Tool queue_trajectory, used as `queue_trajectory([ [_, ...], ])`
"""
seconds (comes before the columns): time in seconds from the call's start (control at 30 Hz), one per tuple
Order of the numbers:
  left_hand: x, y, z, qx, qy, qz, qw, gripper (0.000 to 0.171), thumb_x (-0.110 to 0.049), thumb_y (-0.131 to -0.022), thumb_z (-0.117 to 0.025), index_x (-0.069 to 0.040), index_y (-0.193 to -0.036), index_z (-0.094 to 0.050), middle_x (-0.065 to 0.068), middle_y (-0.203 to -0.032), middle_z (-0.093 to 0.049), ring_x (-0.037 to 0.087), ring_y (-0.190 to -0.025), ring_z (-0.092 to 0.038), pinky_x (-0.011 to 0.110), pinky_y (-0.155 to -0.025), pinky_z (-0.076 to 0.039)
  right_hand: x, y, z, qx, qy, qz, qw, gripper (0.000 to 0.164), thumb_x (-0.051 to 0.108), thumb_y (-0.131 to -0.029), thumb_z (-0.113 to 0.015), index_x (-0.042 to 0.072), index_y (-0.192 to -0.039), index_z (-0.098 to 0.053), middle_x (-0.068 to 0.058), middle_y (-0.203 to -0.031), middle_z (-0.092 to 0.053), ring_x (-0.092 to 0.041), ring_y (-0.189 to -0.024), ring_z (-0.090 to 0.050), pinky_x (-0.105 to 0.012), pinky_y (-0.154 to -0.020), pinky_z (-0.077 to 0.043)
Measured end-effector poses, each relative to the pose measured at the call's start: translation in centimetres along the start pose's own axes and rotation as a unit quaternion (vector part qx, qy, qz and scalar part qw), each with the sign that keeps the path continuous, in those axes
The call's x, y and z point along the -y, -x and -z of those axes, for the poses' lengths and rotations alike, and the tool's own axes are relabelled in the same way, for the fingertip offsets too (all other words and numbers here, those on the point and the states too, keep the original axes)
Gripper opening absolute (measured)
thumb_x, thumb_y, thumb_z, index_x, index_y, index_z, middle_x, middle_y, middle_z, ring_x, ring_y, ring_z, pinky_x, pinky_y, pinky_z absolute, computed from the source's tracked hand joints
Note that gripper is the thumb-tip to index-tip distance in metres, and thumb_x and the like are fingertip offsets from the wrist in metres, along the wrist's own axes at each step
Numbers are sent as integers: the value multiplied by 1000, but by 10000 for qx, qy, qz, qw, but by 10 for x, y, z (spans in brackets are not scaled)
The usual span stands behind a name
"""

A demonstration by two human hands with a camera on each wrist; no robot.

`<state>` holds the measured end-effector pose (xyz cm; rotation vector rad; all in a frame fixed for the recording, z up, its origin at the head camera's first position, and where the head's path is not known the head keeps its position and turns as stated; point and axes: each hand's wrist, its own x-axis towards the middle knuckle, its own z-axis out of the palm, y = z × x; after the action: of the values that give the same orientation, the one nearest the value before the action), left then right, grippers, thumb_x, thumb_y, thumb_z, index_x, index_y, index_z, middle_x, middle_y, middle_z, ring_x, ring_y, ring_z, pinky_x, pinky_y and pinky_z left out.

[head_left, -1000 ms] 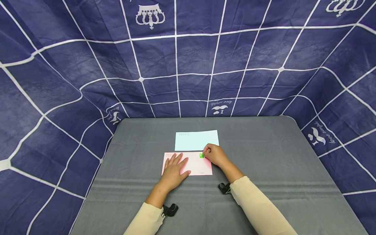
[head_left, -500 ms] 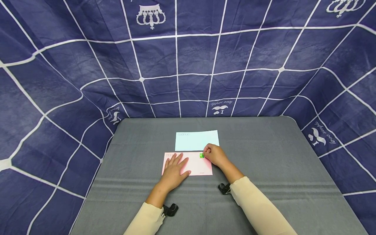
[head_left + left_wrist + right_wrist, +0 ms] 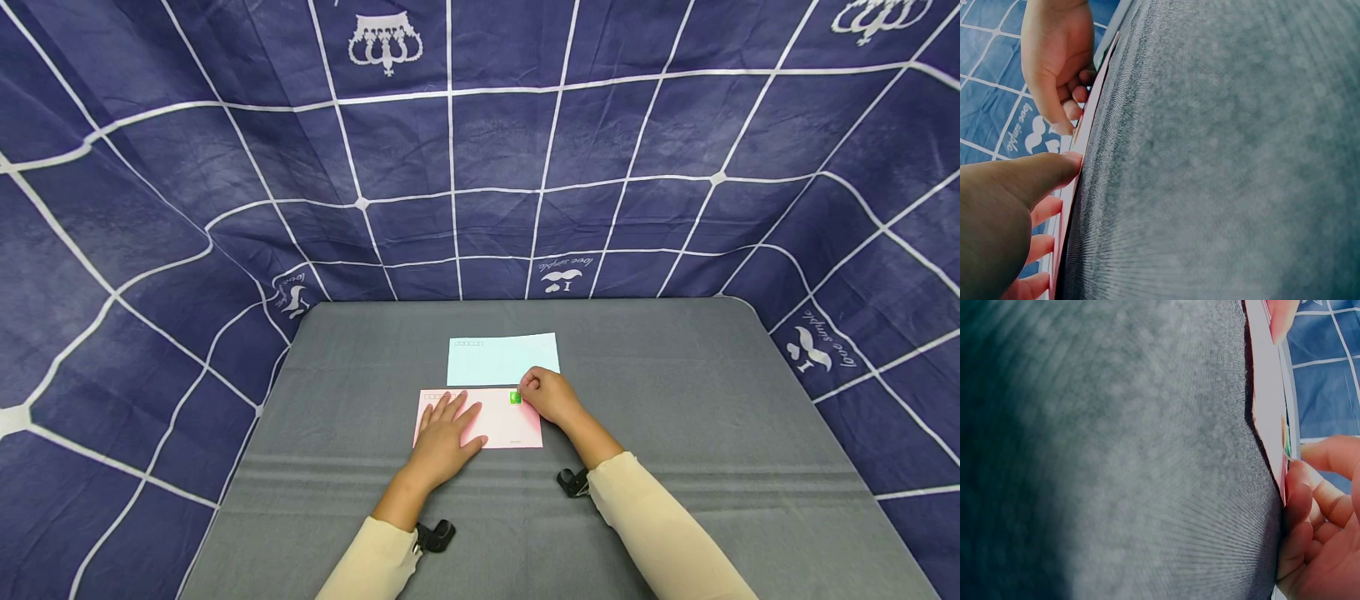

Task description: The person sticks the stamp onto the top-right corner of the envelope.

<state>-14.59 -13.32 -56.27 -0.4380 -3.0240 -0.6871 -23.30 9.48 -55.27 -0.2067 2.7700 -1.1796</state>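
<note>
On the grey cloth-covered table (image 3: 675, 375), a pink envelope (image 3: 502, 425) lies face up before you, postcode boxes (image 3: 431, 397) at its upper left; a pale blue envelope (image 3: 491, 362) lies just beyond it. Your left hand (image 3: 442, 442) is palm-down over the left half of the pink envelope, fingers spread apart, gripping nothing. Your right hand (image 3: 553, 398) has thumb and forefinger together, clamped on the right edge of a small green stamp (image 3: 515, 397), which sits at the pink envelope's upper right corner. Cannot tell whether the stamp's whole back is down or stuck. Step in hand, as judged: aligning and laying the stamp while your left hand steadies the envelope. Next move probably calls for lowering the pinched edge without skewing it, letting go, then pressing across the face with a fingertip. Possible fault: stamp clinging to your fingers on release.
</note>
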Motion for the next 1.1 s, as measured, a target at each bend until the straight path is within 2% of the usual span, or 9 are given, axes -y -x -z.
queue_trajectory([
  [0.17,-1,0,0,-3,10,34,10000,61,-44,-92,-70,-16,-144,-57,12,-159,-44,40,-152,-31,67,-119,-22,-2,-1,1,-30,-62,-112,9999,8,19,-92,-66,14,-88,-69,1,-78,-65,-12,-71,-56,-27,-68,-45],
  [0.33,-3,-1,0,-61,57,153,9998,66,-44,-89,-73,-11,-143,-55,12,-158,-44,39,-150,-33,66,-118,-23,-3,1,2,-18,-219,-209,9995,9,20,-92,-65,14,-89,-70,1,-80,-66,-13,-73,-57,-27,-70,-46],
  [0.53,-5,-2,1,-166,71,236,9996,68,-44,-86,-76,-8,-141,-57,15,-156,-45,40,-148,-35,66,-116,-25,1,5,6,-72,-331,-181,9993,8,17,-91,-63,13,-88,-70,1,-78,-65,-13,-72,-56,-27,-69,-45],
  [0.8,-7,-4,1,-404,-16,200,9990,66,-43,-82,-79,-8,-135,-62,17,-144,-52,39,-143,-40,64,-117,-25,0,8,8,-177,-496,-106,9986,9,15,-92,-63,11,-89,-70,0,-79,-66,-10,-71,-57,-26,-68,-46],
  [0.93,-7,-5,0,-628,155,195,9977,58,-38,-85,-77,-7,-132,-64,18,-141,-55,39,-140,-42,64,-117,-25,0,10,11,-218,-659,-61,9976,8,14,-93,-63,9,-90,-70,-1,-78,-67,-9,-70,-58,-25,-67,-46],
  [1.1,-9,-6,0,-1122,425,169,9926,47,-29,-89,-75,-5,-128,-67,16,-136,-59,38,-135,-48,58,-116,-31,1,12,16,-284,-796,-90,9964,9,14,-94,-63,9,-92,-70,-3,-79,-68,-9,-70,-58,-26,-67,-47],
])
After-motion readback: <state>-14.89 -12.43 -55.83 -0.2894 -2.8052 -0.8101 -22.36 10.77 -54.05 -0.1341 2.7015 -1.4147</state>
